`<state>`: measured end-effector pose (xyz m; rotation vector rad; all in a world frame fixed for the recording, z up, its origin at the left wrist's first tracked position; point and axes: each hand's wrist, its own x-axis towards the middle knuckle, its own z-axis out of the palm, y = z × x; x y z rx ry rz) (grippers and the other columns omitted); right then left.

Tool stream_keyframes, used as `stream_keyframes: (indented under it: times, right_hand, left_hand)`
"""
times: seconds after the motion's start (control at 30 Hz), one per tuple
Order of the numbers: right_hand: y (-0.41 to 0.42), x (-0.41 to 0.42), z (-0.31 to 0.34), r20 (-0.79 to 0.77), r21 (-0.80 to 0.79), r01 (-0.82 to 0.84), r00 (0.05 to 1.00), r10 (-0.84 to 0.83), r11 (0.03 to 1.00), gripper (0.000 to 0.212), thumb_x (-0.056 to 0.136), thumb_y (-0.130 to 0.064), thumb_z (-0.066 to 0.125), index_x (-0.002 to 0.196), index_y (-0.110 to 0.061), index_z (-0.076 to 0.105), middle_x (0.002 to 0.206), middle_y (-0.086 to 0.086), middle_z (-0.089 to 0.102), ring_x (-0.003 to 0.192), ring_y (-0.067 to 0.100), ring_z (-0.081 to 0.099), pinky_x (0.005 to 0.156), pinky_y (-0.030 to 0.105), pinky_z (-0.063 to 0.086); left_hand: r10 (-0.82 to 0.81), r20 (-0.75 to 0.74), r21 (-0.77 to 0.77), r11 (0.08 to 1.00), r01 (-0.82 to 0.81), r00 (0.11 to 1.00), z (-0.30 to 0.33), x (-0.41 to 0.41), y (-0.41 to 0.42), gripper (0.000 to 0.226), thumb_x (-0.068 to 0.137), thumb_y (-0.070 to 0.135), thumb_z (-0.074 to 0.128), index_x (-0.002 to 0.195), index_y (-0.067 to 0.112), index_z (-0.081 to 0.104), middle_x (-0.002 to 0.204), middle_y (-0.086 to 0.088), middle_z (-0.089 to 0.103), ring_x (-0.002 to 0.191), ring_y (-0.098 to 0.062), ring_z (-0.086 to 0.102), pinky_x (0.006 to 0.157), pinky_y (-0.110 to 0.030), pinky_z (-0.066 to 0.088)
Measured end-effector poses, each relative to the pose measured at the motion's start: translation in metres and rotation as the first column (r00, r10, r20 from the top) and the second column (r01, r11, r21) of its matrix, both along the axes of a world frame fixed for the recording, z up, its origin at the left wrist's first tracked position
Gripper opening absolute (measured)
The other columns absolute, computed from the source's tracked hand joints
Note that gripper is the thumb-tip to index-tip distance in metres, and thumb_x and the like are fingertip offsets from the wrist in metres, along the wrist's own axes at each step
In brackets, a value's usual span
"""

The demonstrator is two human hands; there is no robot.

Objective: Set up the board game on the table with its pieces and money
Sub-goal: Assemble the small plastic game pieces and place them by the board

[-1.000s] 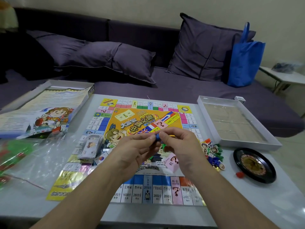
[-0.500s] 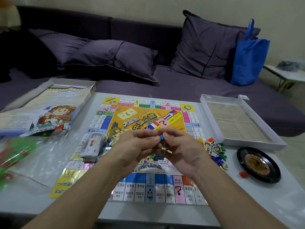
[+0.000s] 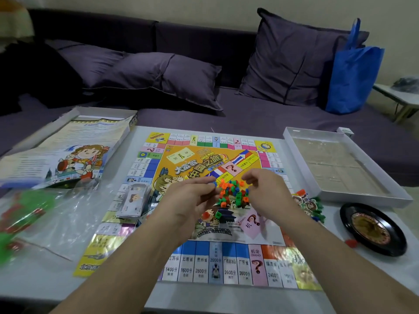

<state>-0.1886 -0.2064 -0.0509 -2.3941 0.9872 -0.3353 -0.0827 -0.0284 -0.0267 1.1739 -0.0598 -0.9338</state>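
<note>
Two hands hover over a heap of small coloured plastic pieces at the centre of the frame.

Between the hands, the heap of orange, green and blue pieces (image 3: 233, 192) lies on the middle of the game board (image 3: 204, 264), with a few strays just below it. At its left edge, the left hand (image 3: 192, 200) pinches one blue piece (image 3: 214, 184) between thumb and fingertips. At the right edge, the right hand (image 3: 267, 193) has its fingers loosely curled, seemingly holding nothing. Both hands look equally near, so either could sort next. A money stack (image 3: 133, 200) sits left of centre; character tokens (image 3: 308, 205) lie right of the board.
</note>
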Motion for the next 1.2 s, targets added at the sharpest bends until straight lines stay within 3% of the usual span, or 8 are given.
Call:
stream_keyframes:
  times: [0.1,0.2,0.4,0.63,0.83,0.97,1.07,1.2]
  right_hand:
    - [0.003,0.017,-0.010,-0.029,-0.091,0.019,0.999,-0.022,0.996,0.022,0.094,-0.012,0.068,0.110,-0.023,0.080,0.114,-0.004,0.072,0.094,0.013,0.061,0.077,0.028,0.049]
    - [0.007,0.025,-0.020,-0.070,-0.161,0.036,0.996,-0.047,0.986,0.015,0.088,-0.027,0.076,0.102,-0.025,0.081,0.106,-0.004,0.074,0.091,0.016,0.065,0.076,0.033,0.058]
    - [0.013,0.025,-0.025,-0.056,-0.239,0.015,0.998,-0.030,0.971,0.007,0.088,-0.028,0.076,0.093,-0.030,0.080,0.094,-0.011,0.073,0.098,0.015,0.058,0.078,0.035,0.056]
    - [0.013,0.015,-0.019,0.011,-0.188,-0.018,1.000,0.020,0.982,0.011,0.086,-0.021,0.078,0.094,-0.028,0.075,0.087,-0.016,0.065,0.095,0.016,0.062,0.081,0.040,0.059]
    - [0.012,0.013,-0.014,0.098,-0.061,-0.040,0.994,0.046,0.997,0.020,0.092,-0.014,0.077,0.107,-0.028,0.073,0.101,-0.012,0.067,0.099,0.010,0.061,0.085,0.029,0.054]
    - [0.009,0.015,-0.015,0.030,-0.047,-0.040,0.999,0.041,0.998,0.036,0.092,-0.002,0.070,0.120,-0.024,0.074,0.109,-0.008,0.070,0.102,0.012,0.063,0.090,0.032,0.056]
    - [0.010,0.017,-0.022,-0.089,-0.141,-0.023,0.996,0.010,0.990,0.029,0.087,-0.015,0.070,0.112,-0.026,0.080,0.106,-0.005,0.075,0.099,0.018,0.067,0.085,0.040,0.062]
    - [0.014,0.020,-0.025,-0.084,-0.252,-0.019,0.996,-0.002,0.968,0.016,0.086,-0.031,0.070,0.098,-0.031,0.081,0.090,-0.010,0.075,0.099,0.020,0.061,0.089,0.039,0.056]
  left_hand:
    - [0.011,-0.002,0.019,1.000,-0.011,1.000,-0.003,0.002,-0.001,0.017,0.094,-0.011,0.063,0.108,-0.007,0.072,0.100,-0.027,0.072,0.086,-0.029,0.073,0.076,-0.031,0.065]
    - [-0.004,-0.001,0.017,1.000,0.004,1.000,-0.003,0.001,-0.002,0.015,0.093,-0.010,0.065,0.106,-0.007,0.072,0.095,-0.026,0.072,0.083,-0.029,0.073,0.077,-0.033,0.066]
    - [-0.036,0.014,0.024,0.999,0.035,0.999,-0.004,0.002,0.000,0.016,0.094,-0.010,0.065,0.107,-0.006,0.073,0.094,-0.024,0.073,0.083,-0.029,0.073,0.074,-0.032,0.065]
    - [-0.033,0.016,0.021,0.999,0.033,0.999,0.000,0.001,0.000,0.017,0.094,-0.010,0.064,0.108,-0.007,0.072,0.098,-0.026,0.073,0.085,-0.029,0.074,0.076,-0.033,0.066]
    - [-0.033,0.036,0.034,0.999,0.031,0.999,0.000,-0.001,0.002,0.016,0.095,-0.010,0.063,0.108,-0.007,0.072,0.098,-0.026,0.072,0.085,-0.030,0.073,0.078,-0.035,0.066]
    - [-0.037,0.051,0.048,0.998,0.034,0.998,-0.001,-0.001,0.003,0.016,0.095,-0.009,0.063,0.108,-0.006,0.072,0.101,-0.028,0.072,0.086,-0.030,0.073,0.079,-0.036,0.066]
    - [-0.040,0.057,0.056,0.998,0.037,0.998,-0.002,0.000,0.003,0.016,0.095,-0.009,0.063,0.108,-0.005,0.073,0.101,-0.027,0.073,0.087,-0.030,0.074,0.077,-0.036,0.066]
    - [-0.041,0.066,0.060,0.998,0.037,0.997,-0.002,0.000,0.002,0.015,0.095,-0.009,0.064,0.106,-0.005,0.073,0.097,-0.026,0.074,0.084,-0.030,0.074,0.076,-0.035,0.066]
